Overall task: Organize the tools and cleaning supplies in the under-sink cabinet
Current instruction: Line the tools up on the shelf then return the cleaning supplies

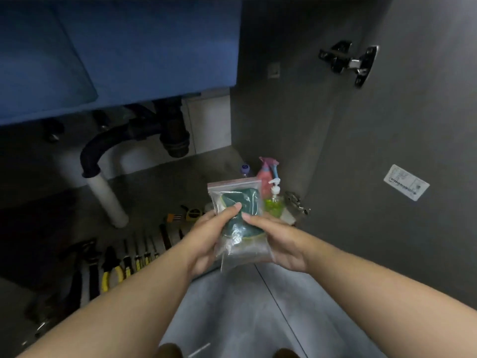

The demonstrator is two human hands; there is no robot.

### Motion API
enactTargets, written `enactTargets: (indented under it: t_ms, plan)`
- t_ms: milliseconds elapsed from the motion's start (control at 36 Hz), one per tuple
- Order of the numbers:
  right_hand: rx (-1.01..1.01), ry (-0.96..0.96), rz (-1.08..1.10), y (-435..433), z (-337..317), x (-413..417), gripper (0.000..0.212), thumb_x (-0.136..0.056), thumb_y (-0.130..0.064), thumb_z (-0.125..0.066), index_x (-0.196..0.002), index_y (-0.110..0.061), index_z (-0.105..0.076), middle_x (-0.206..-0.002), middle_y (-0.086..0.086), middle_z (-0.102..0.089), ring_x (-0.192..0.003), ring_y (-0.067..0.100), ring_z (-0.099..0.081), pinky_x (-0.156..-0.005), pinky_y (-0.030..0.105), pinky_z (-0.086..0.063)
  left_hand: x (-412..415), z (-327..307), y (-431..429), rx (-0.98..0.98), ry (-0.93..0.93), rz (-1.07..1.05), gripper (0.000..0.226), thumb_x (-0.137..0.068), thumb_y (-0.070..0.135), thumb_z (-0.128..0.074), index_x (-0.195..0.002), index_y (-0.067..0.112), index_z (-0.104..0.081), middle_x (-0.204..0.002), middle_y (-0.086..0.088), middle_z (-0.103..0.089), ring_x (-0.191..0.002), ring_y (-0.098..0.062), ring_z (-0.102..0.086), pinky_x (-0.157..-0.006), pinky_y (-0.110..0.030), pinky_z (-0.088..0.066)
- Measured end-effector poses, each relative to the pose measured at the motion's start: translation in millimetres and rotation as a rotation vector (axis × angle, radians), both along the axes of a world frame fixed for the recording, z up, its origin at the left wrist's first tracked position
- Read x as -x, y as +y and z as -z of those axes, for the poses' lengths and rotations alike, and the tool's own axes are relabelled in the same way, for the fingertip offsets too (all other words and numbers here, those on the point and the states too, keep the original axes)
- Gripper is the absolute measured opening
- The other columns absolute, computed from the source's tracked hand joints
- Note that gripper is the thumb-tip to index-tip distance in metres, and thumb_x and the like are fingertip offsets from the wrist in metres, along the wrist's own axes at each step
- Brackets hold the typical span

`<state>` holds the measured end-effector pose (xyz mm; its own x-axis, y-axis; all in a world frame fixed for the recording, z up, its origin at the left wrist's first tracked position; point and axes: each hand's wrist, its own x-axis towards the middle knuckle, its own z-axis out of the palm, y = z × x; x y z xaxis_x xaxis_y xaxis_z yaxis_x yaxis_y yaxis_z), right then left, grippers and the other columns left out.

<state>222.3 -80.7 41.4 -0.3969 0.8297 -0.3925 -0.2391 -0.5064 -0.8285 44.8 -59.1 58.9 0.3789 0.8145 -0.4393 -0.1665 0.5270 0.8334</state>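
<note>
Clear plastic, a small zip bag (245, 251), is what I hold with both hands in front of the open cabinet, above its front edge and above the grey floor tiles (232, 306). My left hand (206, 239) grasps the bag from its left side, the thumb pressed on the front and the other fingers curled behind it. My right hand (278, 241) grasps it from the right side in the same way, and the two thumbs are close to each other near the middle of the bag. Inside the bag I see a dark green sponge (249, 200); whether it is one or more I cannot tell. Just behind the bag, in the right corner of the cabinet floor (160, 187), stand a pink spray bottle (265, 177), a green pump bottle (274, 202) and a bottle with a purple cap (245, 169), close together. To the left of my hands a tape measure (193, 213) lies on the cabinet floor. Further left the tools lie in a row: screwdrivers (139, 257), pliers (111, 270) with yellow handles, and a dark wrench (90, 267). Above them a black drain pipe (134, 133) hangs under the blue sink (116, 47) and joins a white pipe (108, 200) that goes down to the cabinet floor. The grey door (413, 112) stands open at the right, with a metal hinge (348, 62) and a white sticker (406, 182) on it.
</note>
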Motion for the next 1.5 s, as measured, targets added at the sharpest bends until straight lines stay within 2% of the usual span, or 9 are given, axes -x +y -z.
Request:
enactTargets:
  t_ms: [194, 472, 694, 833, 944, 1056, 1167, 1333, 1500]
  plan:
    - [0.092, -0.133, 0.198, 22, 89, -32, 0.046, -0.088, -0.034, -0.071, -0.132, -0.034, -0.058, -0.124, 0.001, -0.071, -0.114, 0.027, -0.068, -0.098, 0.056, -0.052, -30, 60, 56, 0.057, 0.347, 0.23, 0.048, -0.076, 0.057, -0.08, -0.108, 0.022, -0.074, -0.097, 0.006, -0.08, -0.084, -0.009, -0.076, -0.055, -0.019, -0.056]
    - [0.205, -0.274, 0.243, 68, 169, -81, 0.055, -0.072, -0.029, -0.08, -0.124, -0.028, -0.062, -0.116, 0.011, -0.074, -0.107, 0.033, -0.071, -0.093, 0.056, -0.055, -64, 110, 197, -0.469, 0.711, 0.034, 0.096, -0.068, 0.021, -0.09, -0.15, 0.019, -0.039, -0.141, -0.003, -0.058, -0.126, -0.021, -0.057, -0.108, -0.035, -0.047]
    - [0.254, -0.57, 0.175, 129, 172, -61, 0.085, -0.052, -0.05, -0.08, -0.125, -0.024, -0.045, -0.115, 0.01, -0.066, -0.103, 0.029, -0.068, -0.087, 0.047, -0.06, -87, 142, 254, -0.602, 0.785, 0.082, 0.073, -0.069, 0.023, -0.091, -0.131, 0.019, -0.053, -0.121, -0.004, -0.067, -0.112, -0.024, -0.064, -0.101, -0.042, -0.052]
    - [0.212, -0.631, 0.199, 149, 175, -47, 0.06, -0.074, -0.047, -0.076, -0.121, -0.016, -0.056, -0.108, 0.01, -0.069, -0.099, 0.03, -0.068, -0.077, 0.044, -0.061, -90, 145, 277, -0.633, 0.87, 0.061, 0.06, -0.079, 0.022, -0.082, -0.131, 0.015, -0.053, -0.122, -0.007, -0.065, -0.113, -0.028, -0.061, -0.102, -0.041, -0.051]
    - [0.21, -0.589, 0.301, 155, 176, -36, 0.045, -0.082, -0.043, -0.077, -0.114, -0.016, -0.063, -0.109, 0.009, -0.07, -0.101, 0.028, -0.068, -0.091, 0.046, -0.058, -84, 144, 287, -0.592, 0.872, 0.034, 0.071, -0.077, 0.017, -0.085, -0.137, 0.02, -0.047, -0.12, -0.001, -0.06, -0.117, -0.027, -0.059, -0.101, -0.039, -0.05]
    - [0.199, -0.58, 0.429, 162, 174, -31, 0.023, -0.083, -0.036, -0.078, -0.091, -0.018, -0.065, -0.089, 0.002, -0.067, -0.079, 0.018, -0.061, -0.063, 0.028, -0.047, -77, 142, 281, -0.554, 0.88, -0.004, 0.092, -0.074, 0.023, -0.088, -0.149, 0.021, -0.035, -0.131, -0.002, -0.056, -0.123, -0.025, -0.055, -0.101, -0.038, -0.049]
    - [0.219, -0.631, 0.523, 164, 175, -25, 0.045, -0.077, -0.038, -0.084, -0.107, -0.009, -0.068, -0.094, 0.006, -0.069, -0.083, 0.022, -0.063, -0.066, 0.03, -0.05, -66, 146, 251, -0.367, 1.04, -0.112, 0.11, -0.076, 0.045, -0.084, -0.158, 0.011, -0.02, -0.153, -0.013, -0.042, -0.139, -0.03, -0.044, -0.112, -0.043, -0.044]
    - [0.289, -0.689, 0.684, 163, 176, -16, 0.087, -0.062, -0.059, -0.087, -0.127, -0.009, -0.059, -0.122, 0.014, -0.062, -0.111, 0.032, -0.061, -0.095, 0.046, -0.056, -64, 153, 193, -0.103, 0.855, 0.098, 0.023, -0.095, 0.042, -0.063, -0.102, 0.02, -0.065, -0.113, -0.008, -0.068, -0.101, -0.024, -0.065, -0.094, -0.038, -0.056]
    - [0.364, -0.604, 0.809, 157, 175, -16, 0.095, -0.051, -0.071, -0.08, -0.123, -0.013, -0.06, -0.121, 0.01, -0.062, -0.105, 0.03, -0.064, -0.088, 0.049, -0.059, -84, 163, 183, -0.04, 0.647, 0.071, 0.011, -0.095, 0.035, -0.068, -0.097, 0.029, -0.059, -0.095, 0.004, -0.064, -0.077, -0.008, -0.059, -0.06, -0.021, -0.05]
